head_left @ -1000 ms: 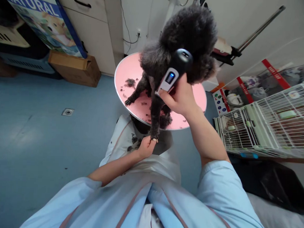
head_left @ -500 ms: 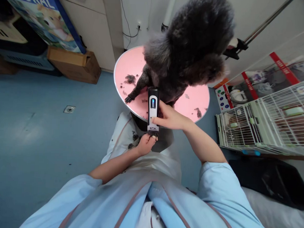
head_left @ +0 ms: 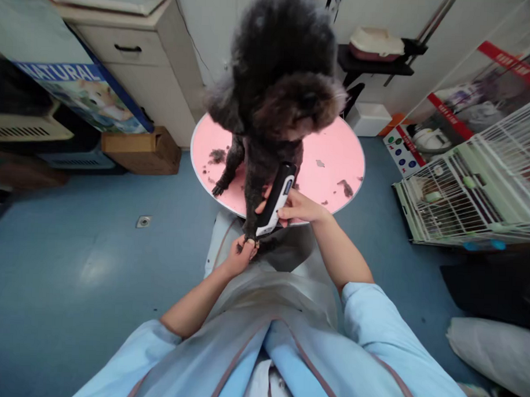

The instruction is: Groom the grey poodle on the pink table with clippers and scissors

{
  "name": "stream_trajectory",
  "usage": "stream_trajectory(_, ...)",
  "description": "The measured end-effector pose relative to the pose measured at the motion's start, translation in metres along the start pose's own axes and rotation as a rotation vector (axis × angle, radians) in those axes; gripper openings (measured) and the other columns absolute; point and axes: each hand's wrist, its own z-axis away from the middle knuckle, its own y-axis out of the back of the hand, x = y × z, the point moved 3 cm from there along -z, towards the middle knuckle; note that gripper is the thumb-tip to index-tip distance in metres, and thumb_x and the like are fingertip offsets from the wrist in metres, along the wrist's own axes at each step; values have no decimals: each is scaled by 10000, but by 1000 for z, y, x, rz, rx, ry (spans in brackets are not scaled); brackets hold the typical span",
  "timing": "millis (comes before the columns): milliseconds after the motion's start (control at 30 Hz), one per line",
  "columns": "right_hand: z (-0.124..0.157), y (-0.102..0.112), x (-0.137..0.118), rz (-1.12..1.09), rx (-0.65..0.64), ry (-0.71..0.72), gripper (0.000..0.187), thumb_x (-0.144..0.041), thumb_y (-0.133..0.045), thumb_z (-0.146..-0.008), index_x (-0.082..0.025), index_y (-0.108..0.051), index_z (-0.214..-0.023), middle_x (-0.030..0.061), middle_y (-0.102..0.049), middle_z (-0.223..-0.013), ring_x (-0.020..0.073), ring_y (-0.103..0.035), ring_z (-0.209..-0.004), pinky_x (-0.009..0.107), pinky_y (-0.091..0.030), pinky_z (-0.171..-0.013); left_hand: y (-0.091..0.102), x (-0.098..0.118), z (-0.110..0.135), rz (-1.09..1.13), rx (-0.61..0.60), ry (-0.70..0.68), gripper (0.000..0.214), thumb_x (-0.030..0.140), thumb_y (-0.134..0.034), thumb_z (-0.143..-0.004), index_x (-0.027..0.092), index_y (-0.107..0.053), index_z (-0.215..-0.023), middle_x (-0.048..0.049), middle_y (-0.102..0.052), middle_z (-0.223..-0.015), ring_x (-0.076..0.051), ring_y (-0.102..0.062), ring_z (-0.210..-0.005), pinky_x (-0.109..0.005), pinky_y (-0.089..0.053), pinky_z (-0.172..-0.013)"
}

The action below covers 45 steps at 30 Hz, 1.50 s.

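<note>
A dark grey curly-haired dog (head_left: 286,77) sits on a round pink grooming table (head_left: 336,143), its head toward me. One front leg reaches over the table's near edge, and my left hand (head_left: 241,255) pinches its paw (head_left: 250,239). My right hand (head_left: 297,208) is wrapped round a black and white hair clipper (head_left: 276,200), which is tilted with its lower end just above that paw. Whether the blade touches the fur I cannot tell. The dog's other front paw (head_left: 219,187) rests on the table at the left.
Clumps of cut hair (head_left: 217,156) lie on the tabletop. White wire cages (head_left: 474,194) stand at the right. A cardboard box (head_left: 140,151) and a white cabinet (head_left: 134,72) are at the left. Behind the dog, a black shelf (head_left: 374,64) holds a pet carrier (head_left: 376,43).
The dog's head has turned toward me and moved left in view. The clipper has gone from upright to slanted. My left hand still holds the paw, now slightly further left.
</note>
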Motion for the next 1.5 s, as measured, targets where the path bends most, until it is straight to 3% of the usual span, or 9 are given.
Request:
stream_trajectory(67, 11, 5, 10, -95, 93, 98, 599, -602, -720, -717, -197, -485, -1091, 101, -727, -984, 77, -548, -462, 203, -445, -391, 13, 6, -2, -46, 37, -13, 610, 767, -573, -703, 182, -436, -598, 65, -330, -441, -54, -293, -405, -199, -238, -417)
stream_trajectory(167, 18, 25, 11, -110, 498, 292, 611, -621, -740, -672, -225, -475, -1054, 66, -723, -966, 61, -490, -437, 204, -427, -393, 27, 12, -2, -94, 39, -10, 601, 761, -576, -710, 178, -460, -620, 71, -313, -449, -58, -284, -409, -204, -229, -417)
stream_trajectory(300, 10, 42, -20, 202, 966, 450, 542, -598, -704, -721, -249, -497, -1080, 32, -688, -982, 153, -653, -735, 315, -576, -677, 30, 13, 4, -162, -7, 8, 601, 752, -564, -734, 178, -437, -610, 61, -338, -462, -59, -294, -419, -212, -232, -428)
stream_trajectory(533, -1, 17, -31, 668, 900, 497, 352, -432, -707, -756, -236, -557, -1007, 67, -677, -997, 237, -668, -972, 452, -542, -924, 28, 22, 15, -246, 19, 0, 627, 776, -529, -738, 178, -429, -581, 53, -337, -449, -63, -289, -425, -211, -238, -435)
stream_trajectory(733, 7, 0, 7, 672, 834, 594, 324, -344, -706, -771, -245, -574, -1050, 92, -684, -1168, 220, -679, -1060, 410, -567, -923, 26, 44, 27, -251, -11, -33, 626, 764, -533, -747, 178, -430, -555, 47, -320, -439, -65, -274, -414, -215, -230, -420)
stream_trajectory(1000, -5, -23, 62, 619, 871, 462, 326, -423, -677, -814, -243, -597, -1074, 146, -621, -1305, 279, -623, -1197, 498, -535, -1015, 34, 79, 35, -151, -95, -185, 500, 557, -547, -876, 165, -493, -570, 27, -335, -437, -76, -281, -411, -240, -204, -438)
stream_trajectory(1167, -18, -41, 72, 581, 913, 592, 340, -384, -753, -757, -259, -590, -1028, 127, -616, -1317, 284, -606, -1221, 499, -553, -1007, 36, 96, 39, -168, -54, -188, 506, 532, -578, -863, 169, -471, -527, 23, -321, -420, -78, -279, -397, -240, -197, -424)
stream_trajectory(1367, -49, -40, 87, 582, 849, 390, 264, -255, -587, -877, -234, -596, -1140, 122, -521, -1431, 255, -516, -1327, 460, -472, -1107, 28, 116, 41, -124, 22, -205, 549, 548, -666, -778, 174, -395, -482, 50, -266, -392, -54, -236, -353, -211, -187, -386)
stream_trajectory(1500, -42, -56, 92, 637, 869, 423, 244, -306, -623, -861, -221, -605, -1089, 140, -563, -1387, 259, -561, -1279, 447, -506, -1062, 26, 122, 41, -130, -14, -205, 551, 549, -654, -791, 164, -407, -484, 53, -266, -383, -44, -227, -342, -200, -192, -386)
